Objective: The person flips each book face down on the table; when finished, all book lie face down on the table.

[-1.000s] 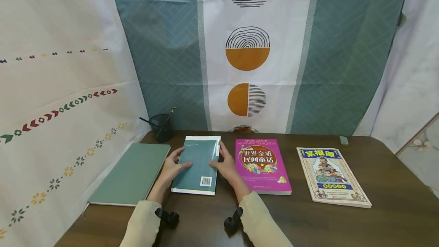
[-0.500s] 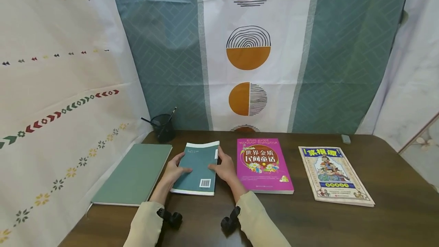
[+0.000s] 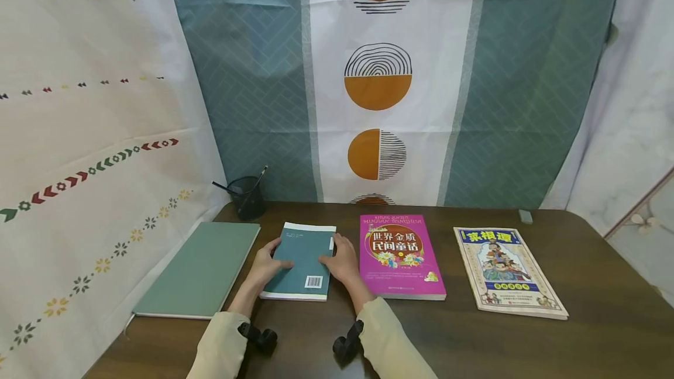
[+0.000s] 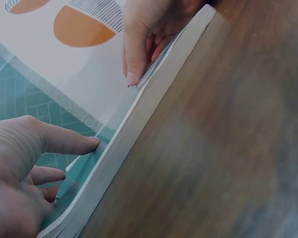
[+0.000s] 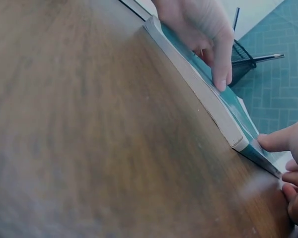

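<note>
Both hands on the teal book

Left hand and right hand hold the teal book by its side edges, thumbs on the cover; it now lies nearer the person. Notebook left, pink book just right; bare table in front.

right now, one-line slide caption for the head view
Both hands, left and right, hold the teal book flat on the table, between a green notebook and a pink book.
</note>
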Tool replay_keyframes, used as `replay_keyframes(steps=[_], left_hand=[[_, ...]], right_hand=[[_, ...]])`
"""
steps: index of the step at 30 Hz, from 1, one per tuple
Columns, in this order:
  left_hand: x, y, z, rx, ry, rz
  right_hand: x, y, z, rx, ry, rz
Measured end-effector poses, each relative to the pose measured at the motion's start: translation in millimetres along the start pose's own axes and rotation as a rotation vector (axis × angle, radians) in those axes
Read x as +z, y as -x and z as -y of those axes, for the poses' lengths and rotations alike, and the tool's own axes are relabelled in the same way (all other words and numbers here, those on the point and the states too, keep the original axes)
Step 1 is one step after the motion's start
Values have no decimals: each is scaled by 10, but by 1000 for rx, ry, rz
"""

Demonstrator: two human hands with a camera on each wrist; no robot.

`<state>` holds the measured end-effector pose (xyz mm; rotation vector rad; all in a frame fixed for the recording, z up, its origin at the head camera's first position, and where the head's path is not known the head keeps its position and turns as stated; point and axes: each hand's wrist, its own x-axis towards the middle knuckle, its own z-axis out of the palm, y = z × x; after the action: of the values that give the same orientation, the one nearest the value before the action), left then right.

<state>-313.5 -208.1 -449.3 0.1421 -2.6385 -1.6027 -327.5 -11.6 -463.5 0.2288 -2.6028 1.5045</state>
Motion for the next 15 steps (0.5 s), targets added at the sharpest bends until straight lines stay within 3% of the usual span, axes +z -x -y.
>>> replay_keyframes(steps=[6, 9, 12, 15], left_hand=[[-23, -25, -25, 26, 0, -4], [-31, -29, -26, -1, 21, 9], [-31, -19, -23, -16, 42, 4], [-4, -27, -82, 37, 50, -38]], right_hand=[[-12, -18, 44, 13, -2, -3], [-17, -6, 66, 26, -17, -10], [-18, 7, 83, 50, -73, -16], [-47, -9, 117, 59, -154, -30]])
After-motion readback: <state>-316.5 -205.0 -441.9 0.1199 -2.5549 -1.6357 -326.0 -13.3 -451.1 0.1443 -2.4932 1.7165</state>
